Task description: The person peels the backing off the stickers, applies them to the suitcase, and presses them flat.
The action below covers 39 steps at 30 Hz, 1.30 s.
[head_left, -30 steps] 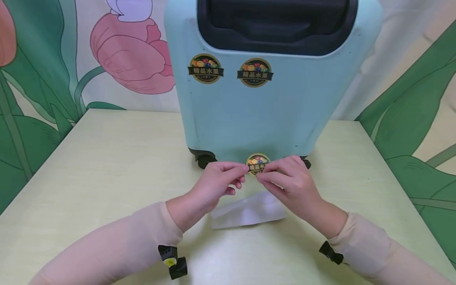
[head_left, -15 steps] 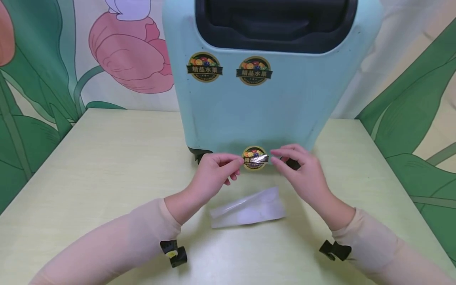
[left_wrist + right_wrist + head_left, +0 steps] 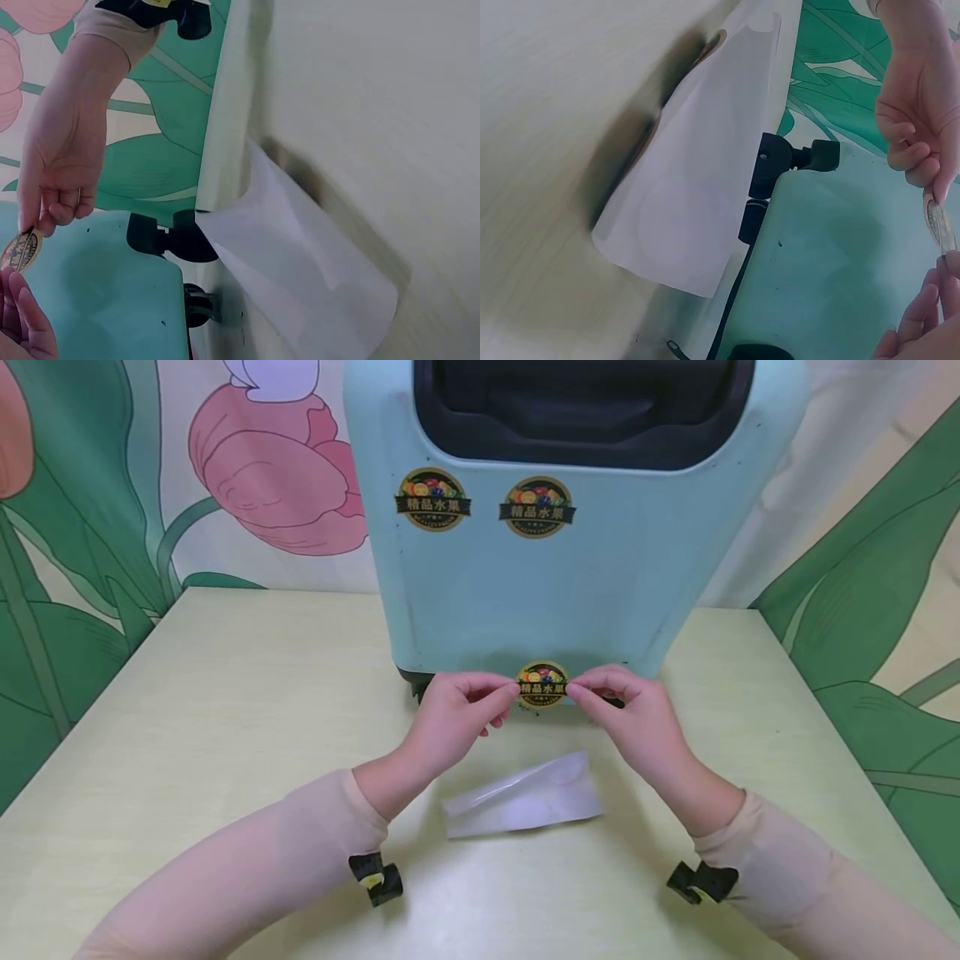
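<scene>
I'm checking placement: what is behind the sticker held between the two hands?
Behind the sticker, pinched by the left hand and right hand, the lower front of the light-blue suitcase shows; the patch directly covered cannot be seen.

The sticker (image 3: 543, 679) looks smooth, the suitcase (image 3: 532, 593) hard plastic, the sheet (image 3: 528, 797) glossy paper, the tabletop (image 3: 240, 693) wood-grained.

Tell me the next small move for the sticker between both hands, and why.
Probably lift the held sticker toward the blue suitcase, beside the two other stickers: left hand and right hand pinch its opposite edges, and bare space shows there.
</scene>
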Available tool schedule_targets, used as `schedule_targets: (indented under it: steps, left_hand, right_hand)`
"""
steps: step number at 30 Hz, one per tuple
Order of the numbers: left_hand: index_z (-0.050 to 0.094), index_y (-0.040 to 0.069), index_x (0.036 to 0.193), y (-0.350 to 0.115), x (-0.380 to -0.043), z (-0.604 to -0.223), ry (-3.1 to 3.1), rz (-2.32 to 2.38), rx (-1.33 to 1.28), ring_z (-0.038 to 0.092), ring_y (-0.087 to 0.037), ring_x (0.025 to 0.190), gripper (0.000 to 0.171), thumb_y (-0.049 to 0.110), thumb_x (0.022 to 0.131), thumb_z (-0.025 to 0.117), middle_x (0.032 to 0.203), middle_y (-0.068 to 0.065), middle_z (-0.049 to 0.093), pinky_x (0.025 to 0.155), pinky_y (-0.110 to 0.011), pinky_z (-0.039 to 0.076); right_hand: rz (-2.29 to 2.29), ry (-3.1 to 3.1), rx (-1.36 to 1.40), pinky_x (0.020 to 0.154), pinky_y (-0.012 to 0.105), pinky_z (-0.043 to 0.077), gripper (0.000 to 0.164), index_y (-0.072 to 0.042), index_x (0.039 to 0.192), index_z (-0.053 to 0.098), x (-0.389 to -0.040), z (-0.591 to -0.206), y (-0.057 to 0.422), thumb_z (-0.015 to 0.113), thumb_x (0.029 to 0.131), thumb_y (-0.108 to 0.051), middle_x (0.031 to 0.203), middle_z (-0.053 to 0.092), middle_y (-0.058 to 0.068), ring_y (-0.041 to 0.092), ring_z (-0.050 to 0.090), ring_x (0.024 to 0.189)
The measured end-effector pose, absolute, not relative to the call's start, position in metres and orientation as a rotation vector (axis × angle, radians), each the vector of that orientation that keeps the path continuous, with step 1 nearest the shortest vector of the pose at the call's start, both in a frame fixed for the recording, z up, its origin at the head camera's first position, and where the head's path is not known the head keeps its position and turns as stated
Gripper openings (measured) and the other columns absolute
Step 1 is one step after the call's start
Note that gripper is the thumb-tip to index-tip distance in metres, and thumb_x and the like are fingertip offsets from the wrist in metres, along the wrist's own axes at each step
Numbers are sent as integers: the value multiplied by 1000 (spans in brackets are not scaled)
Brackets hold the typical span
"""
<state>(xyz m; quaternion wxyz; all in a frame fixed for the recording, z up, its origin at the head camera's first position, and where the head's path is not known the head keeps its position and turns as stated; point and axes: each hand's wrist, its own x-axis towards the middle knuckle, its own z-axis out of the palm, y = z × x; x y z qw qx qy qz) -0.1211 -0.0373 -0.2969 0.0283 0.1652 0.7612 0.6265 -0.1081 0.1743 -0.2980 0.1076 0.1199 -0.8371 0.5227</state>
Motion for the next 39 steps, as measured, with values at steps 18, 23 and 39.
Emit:
schedule_targets:
  steps: [18,23,39]
  left_hand:
    - [74,4,89,-35,-130,-285,2529,1868,635,57,-14,62,14,15,88,65,65,-4,61,58,-26,46]
    - [74,6,91,-37,-131,-284,2612,1757,674,57,-11,62,16,16,89,62,66,0,63,58,-25,46]
    - [74,5,94,-45,-136,-276,2863,1688,967,59,-7,68,17,13,89,59,78,0,68,66,-25,50]
  right_hand:
    - [1484,-2431,393,66,22,45,15,-1,90,71,-104,-281,174,67,87,-15,90,63,2,12,54,77]
    - [1479,-2436,395,65,21,44,15,-2,90,71,-103,-279,174,68,86,-16,90,63,1,13,54,77]
    - [1523,-2350,256,77,19,42,27,3,99,67,-103,-259,190,64,89,-22,91,61,-10,10,53,90]
